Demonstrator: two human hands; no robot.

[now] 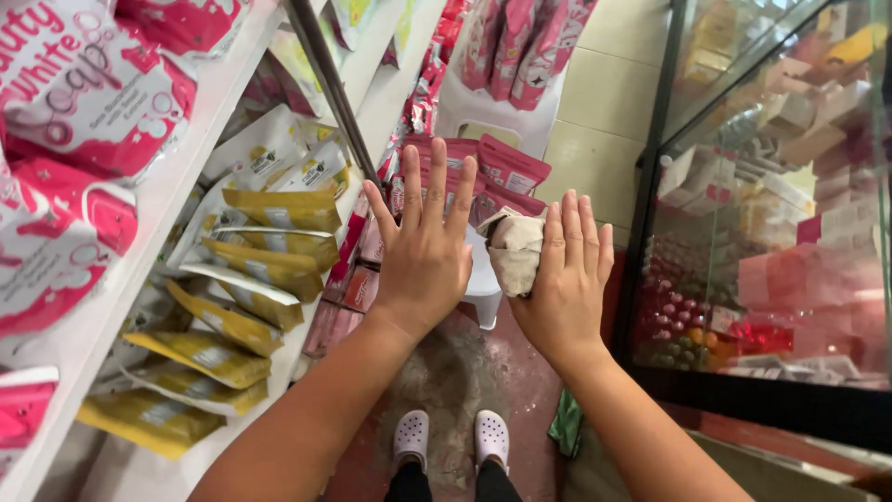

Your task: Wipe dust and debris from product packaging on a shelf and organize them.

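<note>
My left hand [426, 249] is held out flat in front of me, back up, fingers spread and empty. Beside it my right hand [569, 277] is also stretched out, its thumb pinning a crumpled beige cloth [514, 249] against the palm. Both hands hover above the floor of a narrow shop aisle, over a white plastic chair [483, 288]. My feet in white clogs [451, 437] show below.
White shelves [200, 121] on the left carry pink-and-white pouches and yellow pouches [243, 279]. A glass display case [771, 214] with small boxes stands on the right. Pink packets [506, 172] pile on chairs ahead. A green rag [566, 426] lies on the reddish floor.
</note>
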